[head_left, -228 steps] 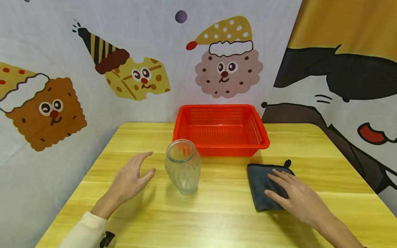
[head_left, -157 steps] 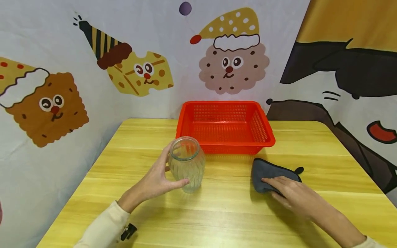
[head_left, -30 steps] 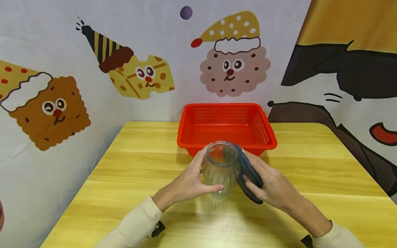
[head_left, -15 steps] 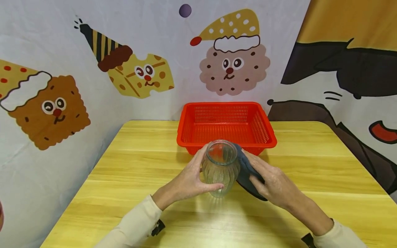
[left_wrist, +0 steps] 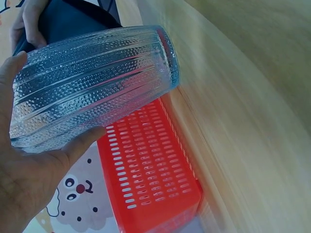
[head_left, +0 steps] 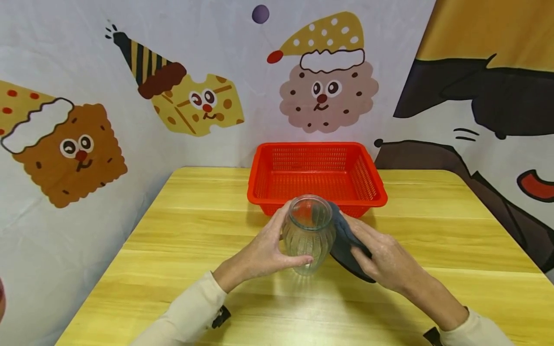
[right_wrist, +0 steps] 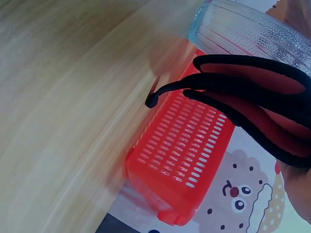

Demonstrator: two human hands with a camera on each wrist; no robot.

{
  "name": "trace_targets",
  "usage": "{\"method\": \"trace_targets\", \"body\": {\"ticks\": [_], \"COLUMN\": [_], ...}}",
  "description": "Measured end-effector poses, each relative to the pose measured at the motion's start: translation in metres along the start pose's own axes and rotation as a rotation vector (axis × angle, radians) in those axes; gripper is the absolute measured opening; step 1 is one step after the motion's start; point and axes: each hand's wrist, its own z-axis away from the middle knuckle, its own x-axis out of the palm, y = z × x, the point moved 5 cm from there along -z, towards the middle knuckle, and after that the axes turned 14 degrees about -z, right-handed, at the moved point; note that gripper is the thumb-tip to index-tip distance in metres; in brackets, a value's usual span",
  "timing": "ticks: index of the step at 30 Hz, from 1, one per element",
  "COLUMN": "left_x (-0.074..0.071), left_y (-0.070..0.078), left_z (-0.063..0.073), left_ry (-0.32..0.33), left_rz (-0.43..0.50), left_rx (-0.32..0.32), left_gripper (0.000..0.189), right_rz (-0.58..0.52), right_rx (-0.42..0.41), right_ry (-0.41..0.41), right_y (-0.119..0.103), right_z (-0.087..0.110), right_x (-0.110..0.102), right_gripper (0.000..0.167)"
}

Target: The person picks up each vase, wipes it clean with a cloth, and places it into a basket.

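Observation:
A ribbed clear glass jar (head_left: 309, 247) with an uncovered mouth stands upright in front of the red basket. My left hand (head_left: 266, 257) grips its left side, thumb across the near face and fingers partly hidden behind. Against the jar's right side lies a folded grey-blue cloth (head_left: 346, 252) with black edging, pinched in my right hand (head_left: 385, 254) between thumb and fingers. In the left wrist view the jar (left_wrist: 92, 87) shows a dimpled, ridged surface. The right wrist view shows the cloth's folded layers (right_wrist: 233, 92) and its small black loop. Whether the base touches the table is unclear.
Just behind the jar sits a red perforated plastic basket (head_left: 285, 201), near the back edge of the yellow wood-grain table (head_left: 195, 230). A cartoon-printed curtain (head_left: 259, 96) hangs behind the table and along its left side.
Earlier, my left hand took hold of the jar and shifted it right; my right hand picked up the cloth and brought it to the jar. Over the last second, the cloth's lower end swung slightly right.

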Motion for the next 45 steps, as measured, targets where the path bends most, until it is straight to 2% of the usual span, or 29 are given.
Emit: {"method": "trace_targets", "body": {"ticks": [2,9,24,31,39,45], "left_x": [0.001,0.004,0.002,0.001,0.003,0.001], "left_y": [0.000,0.000,-0.001,-0.002,-0.003,-0.002], "left_z": [0.000,0.002,0.001,-0.001,0.001,0.000], "left_ry": [-0.002,-0.002,-0.004,-0.001,-0.009,-0.006], "left_rz": [-0.002,0.017,0.000,0.007,0.005,0.013], "left_rx": [-0.007,-0.005,-0.019,-0.015,-0.028,-0.031], "left_gripper": [0.114,0.115,0.116,0.115,0.115,0.114], "right_rz": [0.001,-0.026,-0.008,0.023,-0.015,-0.015], "right_rx": [0.005,-0.016,-0.018,-0.010,-0.001,0.027], "right_ry": [0.003,0.014,0.040,0.052,0.064,0.078], "right_y": [0.000,0.001,0.004,0.006,0.007,0.005], "right_z": [0.002,0.008,0.012,0.015,0.019,0.019], "right_x": [0.000,0.002,0.005,0.004,0.005,0.004], "right_gripper": [0.077,0.063,0.053,0.053,0.052,0.067]}}
